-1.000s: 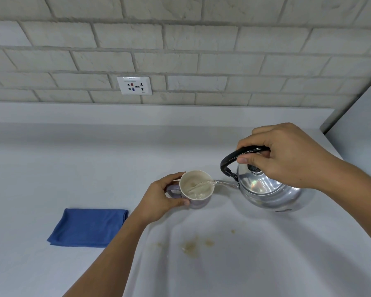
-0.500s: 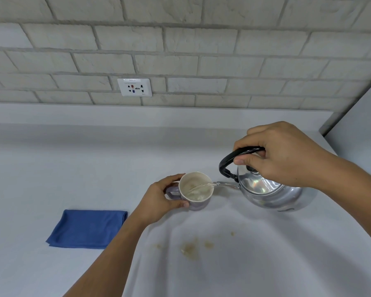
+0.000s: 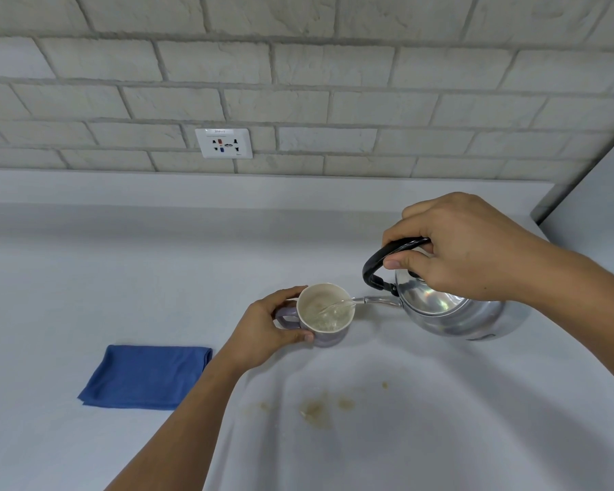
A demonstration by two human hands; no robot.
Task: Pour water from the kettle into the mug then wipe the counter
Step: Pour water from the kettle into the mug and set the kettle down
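Note:
A shiny metal kettle [image 3: 454,313] hangs tilted to the left above the white counter [image 3: 121,278]. My right hand [image 3: 465,249] is closed around its black handle. A thin stream of water runs from the spout into a lilac mug [image 3: 328,334] with a cream inside, which stands on the counter and holds water. My left hand [image 3: 263,331] grips the mug at its handle side. A folded blue cloth [image 3: 146,375] lies flat on the counter to the left of my left forearm.
Brownish stains [image 3: 316,409] mark the counter in front of the mug. A wall socket [image 3: 224,142] sits in the brick wall behind. A grey upright panel [image 3: 596,207] closes off the counter at the right.
The kettle has tipped a little further while the stream keeps running, and the water in the mug has risen. Both hands keep their hold.

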